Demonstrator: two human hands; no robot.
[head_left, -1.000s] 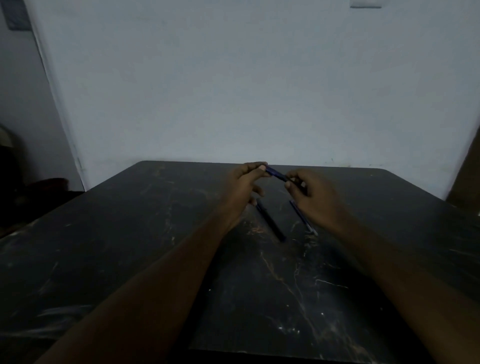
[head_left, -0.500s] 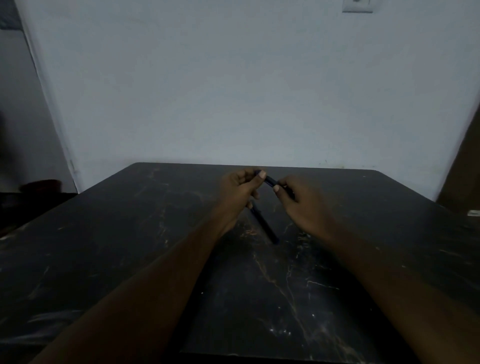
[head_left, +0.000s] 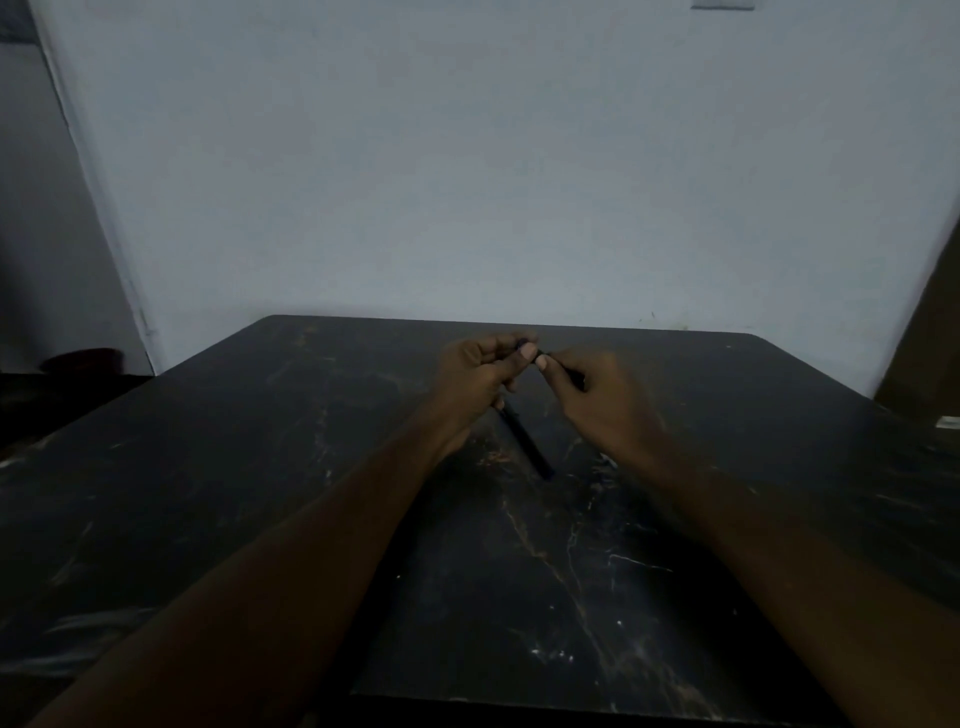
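Both my hands meet above the far middle of a black marble table. My left hand and my right hand pinch the two ends of a short dark blue pen, thumbs almost touching. Most of it is hidden by the fingers. A second dark pen lies on the table just below the hands, slanting toward me and to the right, its far end under my left hand.
A plain pale wall rises right behind the table's far edge. A dark doorway area lies at the far left, and a brown panel stands at the right edge.
My hands have drawn closer together along the pen, so less of it shows between the thumbs. The thin blue pen seen by my right hand a second ago is out of sight.
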